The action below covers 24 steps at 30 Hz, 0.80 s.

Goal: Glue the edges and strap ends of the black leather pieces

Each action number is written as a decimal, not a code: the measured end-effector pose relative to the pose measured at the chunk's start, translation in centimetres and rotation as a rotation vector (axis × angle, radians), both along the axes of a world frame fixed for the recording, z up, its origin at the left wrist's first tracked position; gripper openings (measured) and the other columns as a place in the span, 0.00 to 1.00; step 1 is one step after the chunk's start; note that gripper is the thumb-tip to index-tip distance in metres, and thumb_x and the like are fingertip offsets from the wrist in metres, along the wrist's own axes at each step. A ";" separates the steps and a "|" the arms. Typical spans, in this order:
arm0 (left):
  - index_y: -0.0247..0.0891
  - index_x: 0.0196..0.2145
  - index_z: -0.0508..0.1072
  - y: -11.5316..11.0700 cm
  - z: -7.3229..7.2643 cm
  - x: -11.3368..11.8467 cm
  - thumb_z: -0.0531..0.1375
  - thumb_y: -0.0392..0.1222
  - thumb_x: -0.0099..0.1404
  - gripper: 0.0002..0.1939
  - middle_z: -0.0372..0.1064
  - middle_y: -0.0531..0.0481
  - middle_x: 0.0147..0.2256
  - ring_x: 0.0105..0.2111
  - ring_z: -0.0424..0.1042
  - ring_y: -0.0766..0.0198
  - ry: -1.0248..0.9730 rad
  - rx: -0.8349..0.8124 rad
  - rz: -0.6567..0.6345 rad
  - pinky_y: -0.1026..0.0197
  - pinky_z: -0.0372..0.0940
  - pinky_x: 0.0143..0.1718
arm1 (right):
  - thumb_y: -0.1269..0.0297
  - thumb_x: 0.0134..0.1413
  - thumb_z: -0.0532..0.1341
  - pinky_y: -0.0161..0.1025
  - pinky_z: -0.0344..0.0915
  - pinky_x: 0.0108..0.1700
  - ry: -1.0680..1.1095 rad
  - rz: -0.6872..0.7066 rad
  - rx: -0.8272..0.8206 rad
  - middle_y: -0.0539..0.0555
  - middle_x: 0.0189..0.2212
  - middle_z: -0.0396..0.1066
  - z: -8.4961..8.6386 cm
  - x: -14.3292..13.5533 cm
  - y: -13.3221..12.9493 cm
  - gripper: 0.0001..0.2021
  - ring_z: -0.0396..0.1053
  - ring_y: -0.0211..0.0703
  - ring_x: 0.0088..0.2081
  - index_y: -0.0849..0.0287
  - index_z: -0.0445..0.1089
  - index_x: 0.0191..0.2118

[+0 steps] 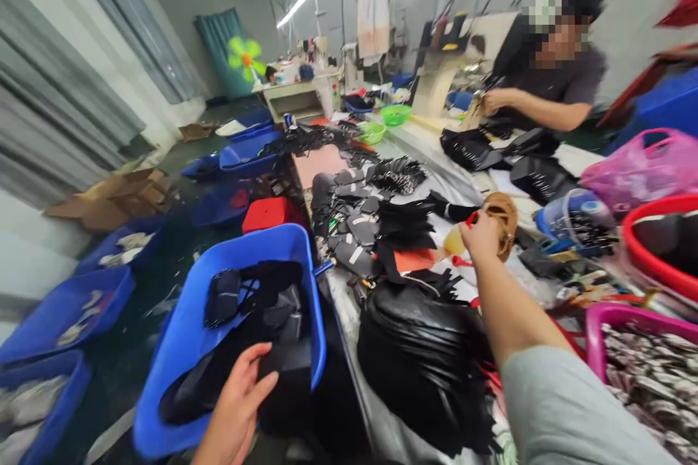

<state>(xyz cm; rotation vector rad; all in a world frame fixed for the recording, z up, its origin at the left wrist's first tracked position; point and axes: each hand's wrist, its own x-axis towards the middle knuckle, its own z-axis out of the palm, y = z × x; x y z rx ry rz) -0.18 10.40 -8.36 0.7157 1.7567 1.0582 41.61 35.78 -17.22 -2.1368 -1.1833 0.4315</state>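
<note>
Low in the view, my left hand (240, 396) is over the near side of a blue basket (147, 385), thumb and fingers apart, beside a dark piece. Black pieces (283, 312) lie in that basket. My right hand (480, 236) reaches forward across the worktable, fingers curled on something red and small, possibly a handle; the rest is hidden. A tan roll (504, 214) stands just behind that hand, and a yellowish round thing (454, 241) is left of it. A stack of shiny black pieces (425, 334) lies on the table between my arms.
Across the table a person (550, 80) works with dark pieces. At right are a pink bag (643, 171), a red basin (632, 247) and a magenta basket (595, 341). A red stool (271, 213) and several blue baskets stand on the floor at left.
</note>
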 end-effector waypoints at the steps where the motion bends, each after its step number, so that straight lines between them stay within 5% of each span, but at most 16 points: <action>1: 0.43 0.43 0.68 0.2 0.7 0.7 0.69 0.52 0.41 0.31 0.71 0.47 0.44 0.51 0.66 0.50 -0.057 0.018 -0.021 0.57 0.66 0.46 | 0.70 0.54 0.55 0.51 0.56 0.52 -0.016 0.011 0.035 0.70 0.53 0.58 0.4 -0.8 -0.9 0.20 0.57 0.58 0.55 0.67 0.59 0.53; 3: 0.43 0.45 0.65 0.4 1.5 2.0 0.69 0.49 0.43 0.31 0.72 0.48 0.41 0.44 0.71 0.53 -0.144 0.027 -0.054 0.58 0.67 0.41 | 0.71 0.51 0.57 0.49 0.58 0.51 -0.046 0.207 0.174 0.66 0.50 0.62 1.7 -3.3 -3.9 0.20 0.59 0.56 0.53 0.65 0.63 0.51; 6: 0.43 0.45 0.65 0.7 1.5 3.7 0.69 0.47 0.45 0.30 0.72 0.48 0.39 0.40 0.73 0.55 -0.214 0.039 -0.090 0.58 0.67 0.39 | 0.71 0.50 0.58 0.45 0.65 0.44 -0.026 0.956 0.382 0.58 0.42 0.69 4.4 -8.1 -10.5 0.17 0.67 0.50 0.44 0.55 0.67 0.48; 8: 0.42 0.45 0.65 1.2 1.0 5.0 0.68 0.48 0.46 0.29 0.72 0.48 0.39 0.41 0.73 0.54 -0.263 0.040 -0.148 0.56 0.67 0.40 | 0.71 0.50 0.59 0.43 0.65 0.43 -0.147 1.324 0.531 0.57 0.44 0.70 5.8 -11.3 -14.6 0.22 0.68 0.49 0.43 0.50 0.65 0.53; 11: 0.40 0.42 0.69 2.0 0.3 7.1 0.68 0.50 0.45 0.26 0.72 0.47 0.41 0.47 0.69 0.52 -0.265 0.048 -0.261 0.56 0.64 0.45 | 0.69 0.51 0.60 0.49 0.63 0.48 -0.256 1.483 0.775 0.59 0.55 0.62 7.1 -14.2 -18.5 0.21 0.62 0.55 0.52 0.47 0.66 0.52; 15: 0.40 0.42 0.70 2.5 0.1 8.7 0.65 0.57 0.49 0.26 0.72 0.48 0.40 0.45 0.69 0.55 -0.349 0.025 -0.343 0.58 0.64 0.44 | 0.73 0.48 0.57 0.43 0.63 0.51 0.080 1.469 0.604 0.56 0.55 0.63 7.5 -14.8 -19.2 0.22 0.65 0.50 0.50 0.52 0.66 0.51; 20: 0.42 0.52 0.62 2.6 0.7 8.9 0.56 0.64 0.56 0.32 0.71 0.48 0.37 0.31 0.71 0.61 -0.408 -0.048 -0.412 0.61 0.65 0.29 | 0.65 0.49 0.59 0.45 0.69 0.39 0.901 0.821 0.269 0.51 0.29 0.73 5.2 -13.8 -15.5 0.06 0.72 0.50 0.35 0.55 0.71 0.34; 24: 0.40 0.48 0.66 2.3 0.0 8.1 0.59 0.65 0.52 0.33 0.70 0.47 0.35 0.29 0.69 0.63 -0.295 -0.052 -0.379 0.63 0.63 0.27 | 0.65 0.48 0.61 0.43 0.70 0.34 0.988 0.552 0.235 0.52 0.28 0.72 2.8 -11.2 -10.4 0.07 0.72 0.48 0.33 0.57 0.67 0.36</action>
